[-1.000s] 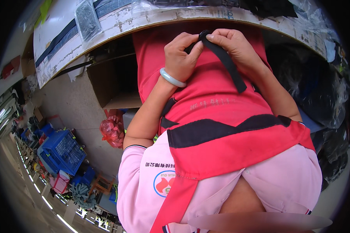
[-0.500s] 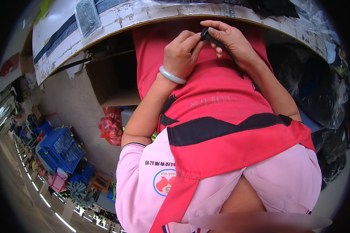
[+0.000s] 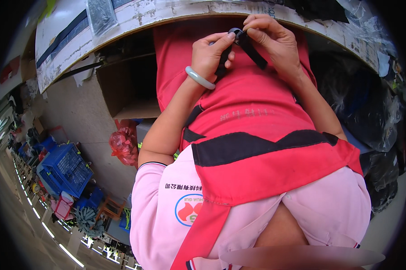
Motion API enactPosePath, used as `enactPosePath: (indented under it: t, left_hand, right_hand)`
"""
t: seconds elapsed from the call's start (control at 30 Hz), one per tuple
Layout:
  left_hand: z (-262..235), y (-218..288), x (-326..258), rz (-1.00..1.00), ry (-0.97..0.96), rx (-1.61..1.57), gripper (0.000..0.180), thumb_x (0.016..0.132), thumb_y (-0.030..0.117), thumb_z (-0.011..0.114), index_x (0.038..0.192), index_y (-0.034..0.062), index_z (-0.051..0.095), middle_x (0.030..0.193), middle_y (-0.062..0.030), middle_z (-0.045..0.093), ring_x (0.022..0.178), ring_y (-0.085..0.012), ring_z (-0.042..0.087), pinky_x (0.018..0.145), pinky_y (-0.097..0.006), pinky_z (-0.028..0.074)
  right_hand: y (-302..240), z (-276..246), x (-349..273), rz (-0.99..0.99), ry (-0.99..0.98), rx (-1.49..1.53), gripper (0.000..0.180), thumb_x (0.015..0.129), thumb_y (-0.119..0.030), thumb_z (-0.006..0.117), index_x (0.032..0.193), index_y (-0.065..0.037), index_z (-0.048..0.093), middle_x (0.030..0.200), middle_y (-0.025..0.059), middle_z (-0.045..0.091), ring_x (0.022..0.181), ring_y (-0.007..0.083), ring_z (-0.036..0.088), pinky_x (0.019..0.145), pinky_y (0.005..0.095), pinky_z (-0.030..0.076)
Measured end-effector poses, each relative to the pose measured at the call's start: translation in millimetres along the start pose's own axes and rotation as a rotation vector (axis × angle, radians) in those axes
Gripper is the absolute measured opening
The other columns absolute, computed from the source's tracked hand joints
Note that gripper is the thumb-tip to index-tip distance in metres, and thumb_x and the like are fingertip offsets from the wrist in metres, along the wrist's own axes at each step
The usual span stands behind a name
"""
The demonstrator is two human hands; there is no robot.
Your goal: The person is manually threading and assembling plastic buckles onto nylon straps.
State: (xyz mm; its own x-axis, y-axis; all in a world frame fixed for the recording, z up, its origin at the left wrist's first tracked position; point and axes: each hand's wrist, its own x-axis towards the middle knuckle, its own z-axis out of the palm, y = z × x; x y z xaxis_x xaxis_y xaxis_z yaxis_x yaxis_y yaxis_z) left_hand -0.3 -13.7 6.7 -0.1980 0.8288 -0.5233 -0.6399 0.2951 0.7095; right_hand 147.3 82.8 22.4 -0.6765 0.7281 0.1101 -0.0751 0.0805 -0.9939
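Observation:
My left hand (image 3: 208,57) is closed around a black strap, and part of it shows below the fingers. The thumb presses on a small dark buckle-like piece (image 3: 237,35) at the strap's bend. A flat length of the black strap (image 3: 254,54) hangs down from that piece toward my lap, its end loose. My right hand (image 3: 278,44) pinches the strap beside the small piece, thumb against fingertips. Both hands are over the red apron (image 3: 257,90), close to the table edge. The fingers partly hide where the strap passes through the piece.
A worn white table (image 3: 135,21) curves across the top, with a clear plastic packet (image 3: 100,18) on it. Below it at left stands an open cardboard box (image 3: 140,110). A red plastic bag (image 3: 124,144) and blue crate (image 3: 68,168) are lower left; black plastic bags (image 3: 369,103) lie at right.
My right hand has shifted slightly up and right, its grip now at the small piece. The loose strap, formerly along the right palm, now hangs free between the hands. My left thumb has moved onto the piece.

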Motion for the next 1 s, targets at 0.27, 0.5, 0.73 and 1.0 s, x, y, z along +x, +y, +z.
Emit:
enactPosePath:
  t: [0.27, 0.5, 0.73, 1.0]
  left_hand:
    - [8, -2, -2, 0.262, 0.053, 0.226, 0.020, 0.088, 0.013, 0.068, 0.099, -0.0028, 0.067, 0.064, -0.0059, 0.062, 0.046, -0.0085, 0.053, 0.040, -0.019, 0.038]
    - [10, -7, -5, 0.340, 0.076, 0.245, 0.018, 0.086, 0.011, 0.070, 0.100, -0.0011, 0.069, 0.063, -0.0037, 0.062, 0.047, -0.0069, 0.054, 0.040, -0.018, 0.038]
    - [6, -7, -5, 0.384, 0.078, 0.237, 0.016, 0.087, 0.009, 0.068, 0.100, -0.0011, 0.069, 0.065, -0.0034, 0.063, 0.048, -0.0067, 0.055, 0.040, -0.018, 0.039]
    - [1, -8, -6, 0.372, 0.029, 0.164, 0.015, 0.086, 0.004, 0.068, 0.100, -0.0014, 0.068, 0.072, -0.0045, 0.064, 0.051, -0.0075, 0.056, 0.041, -0.018, 0.041]
  right_hand:
    - [-13, -3, -3, 0.302, 0.043, -0.058, 0.014, 0.090, -0.011, 0.064, 0.102, -0.003, 0.063, 0.074, 0.0005, 0.062, 0.054, 0.0047, 0.055, 0.049, 0.0167, 0.044]
    - [-13, 1, -1, 0.401, 0.058, 0.020, 0.022, 0.088, -0.009, 0.065, 0.106, -0.001, 0.056, 0.070, 0.0003, 0.059, 0.054, 0.0057, 0.058, 0.047, 0.0182, 0.046]
    - [-12, 5, -7, 0.464, 0.010, 0.027, 0.025, 0.090, -0.008, 0.062, 0.112, 0.000, 0.053, 0.076, 0.0017, 0.059, 0.056, 0.0077, 0.059, 0.050, 0.0195, 0.051]
    - [-12, 13, -4, 0.366, 0.057, 0.223, 0.028, 0.090, -0.008, 0.063, 0.114, 0.002, 0.053, 0.084, 0.0043, 0.058, 0.070, 0.0115, 0.064, 0.063, 0.0227, 0.056]
